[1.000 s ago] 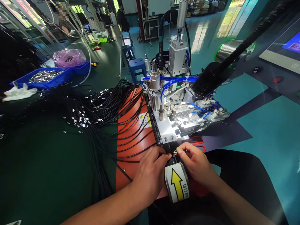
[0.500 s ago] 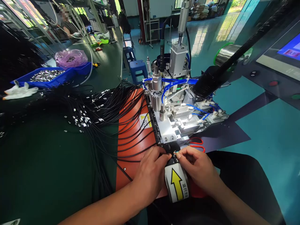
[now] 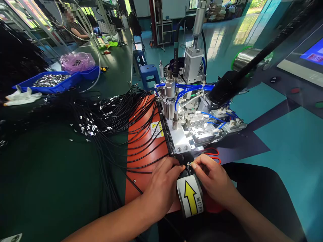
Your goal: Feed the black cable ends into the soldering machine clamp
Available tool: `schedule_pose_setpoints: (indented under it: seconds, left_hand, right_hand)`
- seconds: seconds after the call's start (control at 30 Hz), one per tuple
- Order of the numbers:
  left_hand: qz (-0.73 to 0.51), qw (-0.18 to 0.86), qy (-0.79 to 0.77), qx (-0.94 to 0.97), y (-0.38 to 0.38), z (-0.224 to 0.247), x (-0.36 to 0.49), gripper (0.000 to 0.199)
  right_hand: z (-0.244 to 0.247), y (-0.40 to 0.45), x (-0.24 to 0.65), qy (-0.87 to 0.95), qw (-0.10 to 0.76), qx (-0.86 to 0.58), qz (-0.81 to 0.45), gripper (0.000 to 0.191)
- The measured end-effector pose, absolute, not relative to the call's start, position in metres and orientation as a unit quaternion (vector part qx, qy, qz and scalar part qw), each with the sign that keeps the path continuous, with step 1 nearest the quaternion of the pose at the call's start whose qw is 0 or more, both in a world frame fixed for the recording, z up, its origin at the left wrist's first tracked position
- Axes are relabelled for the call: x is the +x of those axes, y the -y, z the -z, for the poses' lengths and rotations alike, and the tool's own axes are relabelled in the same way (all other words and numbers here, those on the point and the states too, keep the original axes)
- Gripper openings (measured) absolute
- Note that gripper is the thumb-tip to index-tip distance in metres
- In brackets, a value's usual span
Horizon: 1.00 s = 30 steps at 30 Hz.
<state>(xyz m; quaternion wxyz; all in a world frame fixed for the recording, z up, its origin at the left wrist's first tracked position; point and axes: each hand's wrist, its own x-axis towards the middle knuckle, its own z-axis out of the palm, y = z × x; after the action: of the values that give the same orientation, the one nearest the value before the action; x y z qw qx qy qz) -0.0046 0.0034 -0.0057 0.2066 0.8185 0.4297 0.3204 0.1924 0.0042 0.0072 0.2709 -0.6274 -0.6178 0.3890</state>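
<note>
My right hand [image 3: 212, 178] is pinching a small wire end [image 3: 188, 164]; thumb and forefinger are pressing together, so I am reading that grip as clamped on its pale tip. The wire end is lying between both hands, just in front of the silver machine [image 3: 193, 64] and just beyond the plate with the yellow arrow [image 3: 190, 196]. My left hand [image 3: 163, 183] is resting over the near end of the orange panel [image 3: 131, 192], its thumb pointing at the wire end from the other side; its fingers are curling partly out of my sight, so I cannot tell whether that grip is holding anything.

Black cables [image 3: 121, 124] are crossing the panel toward the machine, some passing over a warning label [image 3: 156, 129], and are spreading leftward over the dark green counter [image 3: 63, 181]. Farther off, a blue tray [image 3: 55, 89] is holding small metal pieces [image 3: 51, 80], a pink bag [image 3: 84, 62] is sitting beside them, and a white glove [image 3: 24, 97] is lying near the tray. Beyond, another person's forearm [image 3: 80, 33] is reaching forward.
</note>
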Motion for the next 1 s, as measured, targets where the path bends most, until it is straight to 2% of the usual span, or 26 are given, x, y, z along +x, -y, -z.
schedule_pose_setpoints:
  seconds: [0.13, 0.37, 1.0]
  left_hand:
    - [-0.31, 0.211, -0.419, 0.826, -0.004, 0.007, -0.005, 0.024]
    - [-0.305, 0.218, -0.406, 0.834, -0.004, 0.004, -0.006, 0.027]
    - [-0.306, 0.21, -0.407, 0.835, -0.005, 0.003, -0.005, 0.024]
  right_hand:
    - [-0.005, -0.007, 0.199, 0.601, 0.26, -0.641, -0.401, 0.023]
    - [-0.007, -0.016, 0.203, 0.61, 0.3, -0.562, -0.471, 0.026]
    - [-0.007, -0.016, 0.2, 0.611, 0.316, -0.564, -0.456, 0.022]
